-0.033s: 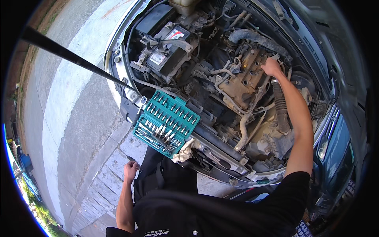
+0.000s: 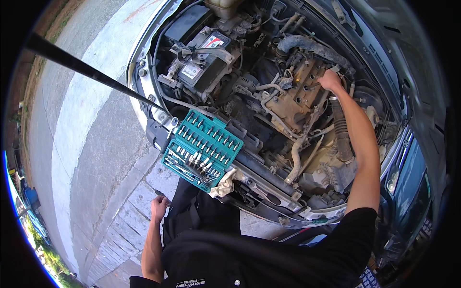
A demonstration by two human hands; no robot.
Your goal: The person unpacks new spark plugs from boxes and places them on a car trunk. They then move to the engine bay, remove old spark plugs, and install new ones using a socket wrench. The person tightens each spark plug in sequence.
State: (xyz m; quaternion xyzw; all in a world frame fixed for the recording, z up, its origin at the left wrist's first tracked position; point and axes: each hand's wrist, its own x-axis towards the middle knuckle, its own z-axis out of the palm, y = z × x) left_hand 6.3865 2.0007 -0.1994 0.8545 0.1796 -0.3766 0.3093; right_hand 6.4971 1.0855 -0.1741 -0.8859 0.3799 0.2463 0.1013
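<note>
My right hand (image 2: 329, 80) reaches across the engine bay to the brown, dusty engine cover (image 2: 288, 109). Its fingers are closed at the cover's far edge, beside a row of round holes; what they grip is hidden. Low at my left side, beside my dark trousers, hangs my left hand (image 2: 159, 206). Its fingers are loosely curled in, and nothing shows in them. Nearest to that hand on the car is an open teal socket set case (image 2: 178, 165), resting on the front edge of the bay. Bits and sockets fill it in rows.
A crumpled pale cloth (image 2: 224, 184) lies against the case. The car battery (image 2: 204, 60) stands at the far left of the bay. A black prop rod (image 2: 96, 72) slants across the left side. Ribbed hose (image 2: 341, 129) runs beside my right forearm; the raised hood (image 2: 422, 62) is at right.
</note>
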